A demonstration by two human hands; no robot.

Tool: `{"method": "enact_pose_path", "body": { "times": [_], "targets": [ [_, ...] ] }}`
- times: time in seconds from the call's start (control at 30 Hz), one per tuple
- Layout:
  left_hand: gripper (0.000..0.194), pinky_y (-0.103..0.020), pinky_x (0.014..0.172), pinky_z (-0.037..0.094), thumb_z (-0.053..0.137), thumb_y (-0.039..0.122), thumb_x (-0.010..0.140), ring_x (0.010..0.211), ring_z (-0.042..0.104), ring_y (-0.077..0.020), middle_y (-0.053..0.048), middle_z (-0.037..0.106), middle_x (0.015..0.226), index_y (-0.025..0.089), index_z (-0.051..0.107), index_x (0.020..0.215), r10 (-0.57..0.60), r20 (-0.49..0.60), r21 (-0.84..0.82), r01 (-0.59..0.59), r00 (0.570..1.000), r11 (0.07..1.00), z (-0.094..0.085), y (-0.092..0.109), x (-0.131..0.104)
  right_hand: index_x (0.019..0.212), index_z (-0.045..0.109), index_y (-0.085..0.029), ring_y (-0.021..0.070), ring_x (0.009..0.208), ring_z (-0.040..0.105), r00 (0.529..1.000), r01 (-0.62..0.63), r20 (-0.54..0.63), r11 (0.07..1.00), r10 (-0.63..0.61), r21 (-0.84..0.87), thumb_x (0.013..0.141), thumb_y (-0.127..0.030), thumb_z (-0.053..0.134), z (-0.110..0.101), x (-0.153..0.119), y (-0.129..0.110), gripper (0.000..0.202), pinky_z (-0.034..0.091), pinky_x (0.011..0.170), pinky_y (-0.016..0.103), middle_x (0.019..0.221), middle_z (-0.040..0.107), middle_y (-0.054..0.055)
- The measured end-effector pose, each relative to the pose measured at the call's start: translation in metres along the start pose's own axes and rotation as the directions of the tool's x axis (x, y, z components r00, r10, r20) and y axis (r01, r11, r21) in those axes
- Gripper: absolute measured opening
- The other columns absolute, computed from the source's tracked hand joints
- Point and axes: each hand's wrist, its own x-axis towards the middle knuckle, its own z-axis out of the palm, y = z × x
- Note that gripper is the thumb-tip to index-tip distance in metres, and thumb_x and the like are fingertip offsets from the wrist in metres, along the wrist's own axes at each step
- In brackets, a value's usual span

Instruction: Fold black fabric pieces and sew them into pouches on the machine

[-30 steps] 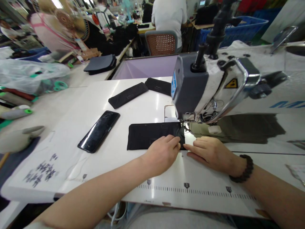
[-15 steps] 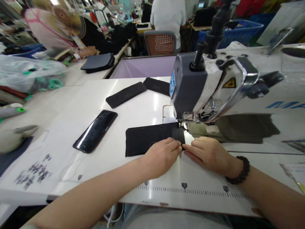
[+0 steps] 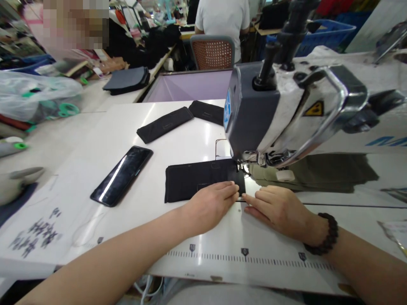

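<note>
Our left hand (image 3: 208,207), fingers together, lies on the black fabric (image 3: 190,174); our right hand (image 3: 281,209) points a forefinger at its edge. We can't tell if either pinches. Below our fingers, the ruler (image 3: 244,253) reads "10", "0"; up-right, the sewing machine (image 3: 256,112) shows "M".

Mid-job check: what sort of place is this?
Probably a sewing workshop: a sewing machine, a black fabric piece on its white table, and a dark stack, apparently cloth, farther back.

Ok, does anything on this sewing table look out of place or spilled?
The phone, lying slantwise on the white tabletop left of the black fabric at the sewing machine, looks slightly out of place among sewing work. I see no spill.
</note>
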Motion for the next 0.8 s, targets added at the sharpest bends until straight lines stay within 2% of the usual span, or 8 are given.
{"method": "enact_pose_path", "body": {
  "times": [0.3,0.47,0.63,0.8],
  "targets": [
    [0.027,-0.03,0.099,0.038,0.041,0.01,0.084,0.112,0.047,-0.0195,-0.014,0.054,0.113,0.001,0.052,0.107,-0.021,0.031,-0.028,0.022,0.999,0.999,-0.001,-0.018,0.01,0.098,0.059,-0.013,0.0131,0.058,0.051,0.984,-0.17,0.06,0.985,0.169,0.023,0.088,-0.037,0.036,0.006,0.004,0.006,0.035,0.033,0.053,0.025,0.064,0.058,0.004],
    [0.023,-0.029,0.099,0.037,0.043,0.011,0.085,0.111,0.047,-0.0188,-0.013,0.054,0.111,0.003,0.053,0.103,-0.065,0.025,-0.064,0.066,0.998,0.996,0.0,-0.029,0.016,0.101,0.058,-0.014,0.0143,0.061,0.053,0.968,-0.243,0.082,0.969,0.238,0.047,0.088,-0.035,0.037,0.007,0.006,0.007,0.033,0.034,0.054,0.026,0.069,0.06,0.004],
    [0.018,-0.028,0.094,0.04,0.042,0.013,0.086,0.108,0.048,-0.0172,-0.009,0.055,0.104,0.008,0.055,0.099,-0.13,0.075,-0.124,0.139,0.989,0.983,-0.003,-0.036,0.024,0.1,0.058,-0.015,0.0147,0.062,0.054,0.962,-0.262,0.1,0.962,0.254,0.077,0.087,-0.034,0.037,0.007,0.007,0.007,0.03,0.035,0.055,0.026,0.07,0.061,0.003],
    [0.018,-0.026,0.09,0.043,0.042,0.013,0.086,0.099,0.052,-0.0163,-0.008,0.056,0.098,0.009,0.056,0.097,-0.194,0.085,-0.124,0.203,0.977,0.971,0.0,-0.042,0.03,0.099,0.058,-0.015,0.0151,0.063,0.056,0.964,-0.256,0.096,0.962,0.247,0.093,0.087,-0.034,0.037,0.005,0.007,0.007,0.031,0.037,0.055,0.026,0.071,0.062,0.004]
  ]
}}
